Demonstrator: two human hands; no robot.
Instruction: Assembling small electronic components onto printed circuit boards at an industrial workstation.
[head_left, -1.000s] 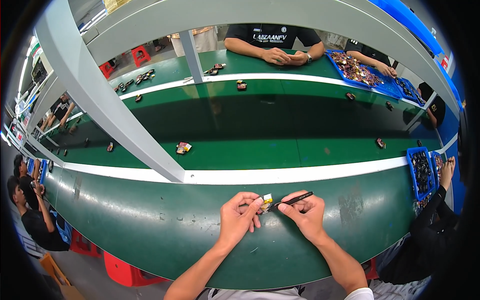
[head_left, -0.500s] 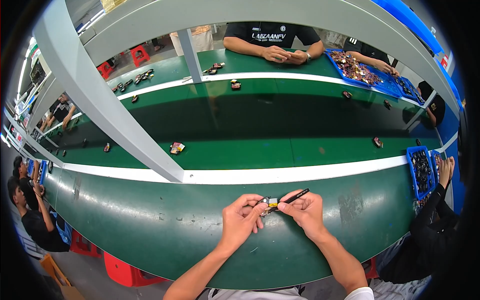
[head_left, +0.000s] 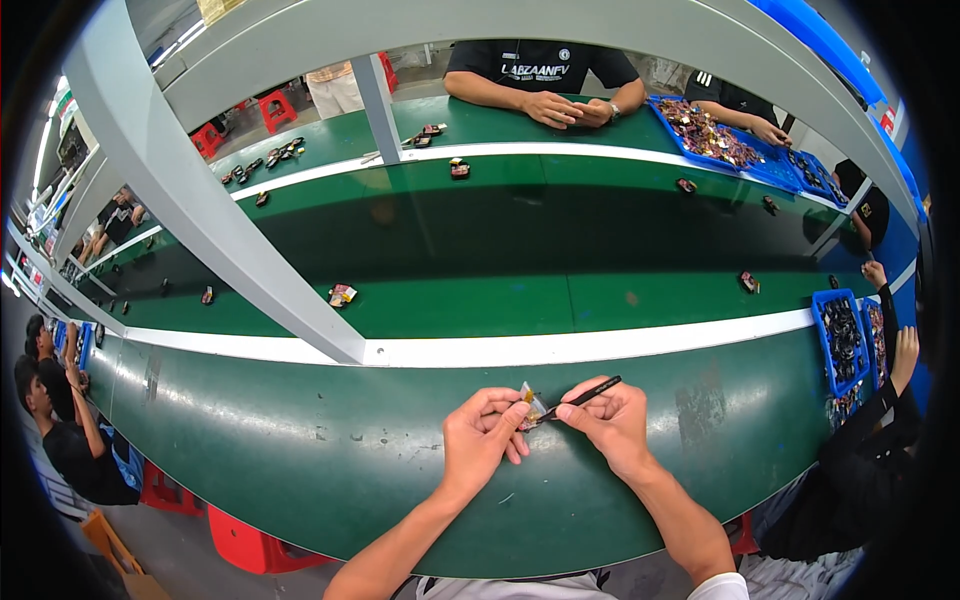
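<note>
A small part [head_left: 534,402], silvery with a bit of yellow, is sitting between the thumb and fingers of the left hand [head_left: 482,432], which are pinching it. Just right of those fingers, the right hand [head_left: 612,425] is gripping a slim black tool [head_left: 598,392], its lower end pointing at the part; whether it is touching, I can't tell from here. Below the fingers, a green bench [head_left: 380,475] is spreading to both sides. Beyond the fingertips a white rail [head_left: 520,352] is running across, and past it a green belt [head_left: 470,305] is bearing scattered pieces [head_left: 342,295]. Well right of the fingers, a blue tray [head_left: 824,342] is holding black pieces [head_left: 845,335]. Straight ahead, beyond the belt, a co-worker [head_left: 525,68] is sitting, hands together.
</note>
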